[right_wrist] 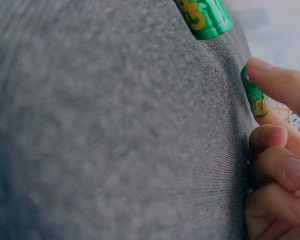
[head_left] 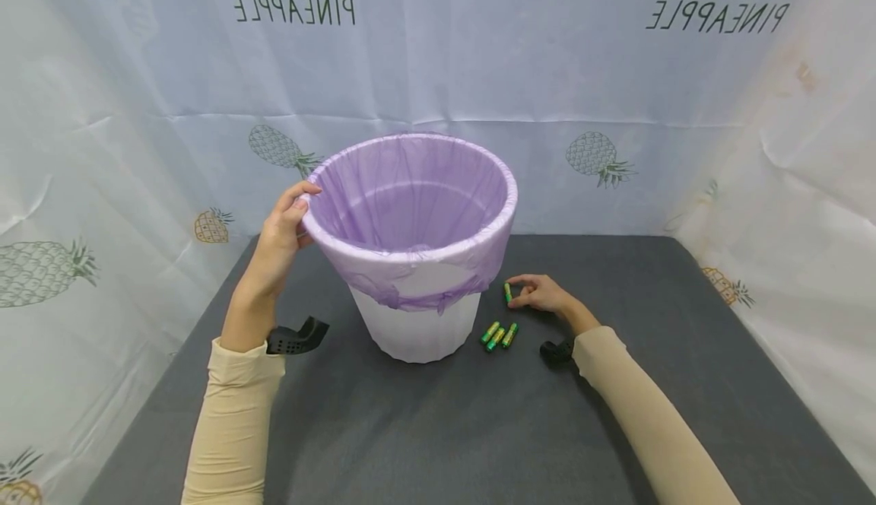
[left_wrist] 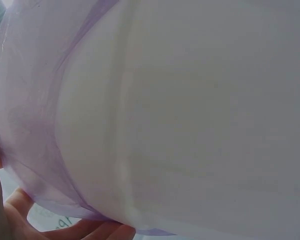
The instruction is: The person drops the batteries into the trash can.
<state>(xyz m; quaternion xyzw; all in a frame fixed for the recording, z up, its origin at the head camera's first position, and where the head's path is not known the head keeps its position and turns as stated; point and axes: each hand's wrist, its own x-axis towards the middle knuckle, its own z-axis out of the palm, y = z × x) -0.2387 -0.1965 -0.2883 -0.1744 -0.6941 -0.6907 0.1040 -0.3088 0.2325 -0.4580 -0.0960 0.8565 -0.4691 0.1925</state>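
Note:
A white trash bin [head_left: 414,331] lined with a purple bag [head_left: 411,220] stands on the table, its bag folded over the rim. My left hand [head_left: 282,222] grips the rim at the left, with the thumb outside. In the left wrist view the bin's white wall [left_wrist: 190,115] fills most of the picture. My right hand [head_left: 543,293] pinches a green and gold battery [head_left: 508,293] at its two ends between thumb and finger, right of the bin. Three similar batteries [head_left: 496,338] lie together near the bin's base.
The dark table [head_left: 438,436] is backed by a white curtain [head_left: 472,49] printed with pineapples and mirrored lettering. More curtain hangs at both sides. A black band [head_left: 297,337] sits on the left wrist and another black band [head_left: 556,352] on the right.

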